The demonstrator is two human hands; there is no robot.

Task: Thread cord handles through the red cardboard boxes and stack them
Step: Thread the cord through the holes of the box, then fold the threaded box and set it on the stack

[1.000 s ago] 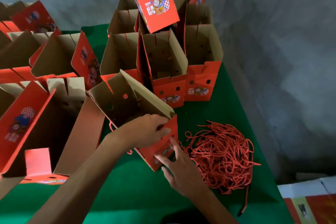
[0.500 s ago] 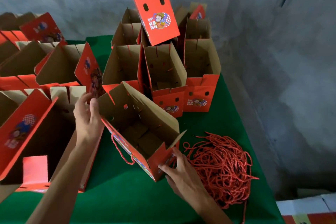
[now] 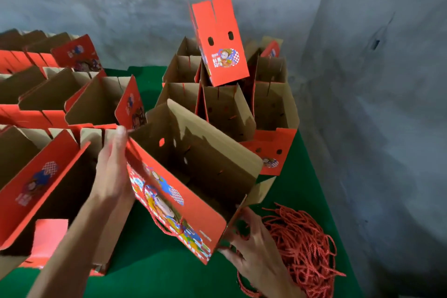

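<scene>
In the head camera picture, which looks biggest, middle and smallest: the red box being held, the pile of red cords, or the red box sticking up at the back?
1. Held red cardboard box, nearest the camera
2. Red cord pile
3. Upright red cardboard box at back, farther away, so maybe really the same size as the first

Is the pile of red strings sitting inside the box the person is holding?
No, the pile of red cords lies on the green table cover, beside the held box.

box (image 3: pixel 179 203): cardboard, smooth shiny red outside, plain brown inside
cords (image 3: pixel 302 244): red twisted string, looked rough
table cover (image 3: pixel 154 271): green cloth, soft and matt
wall (image 3: pixel 362 80): grey, rough and dull
</scene>
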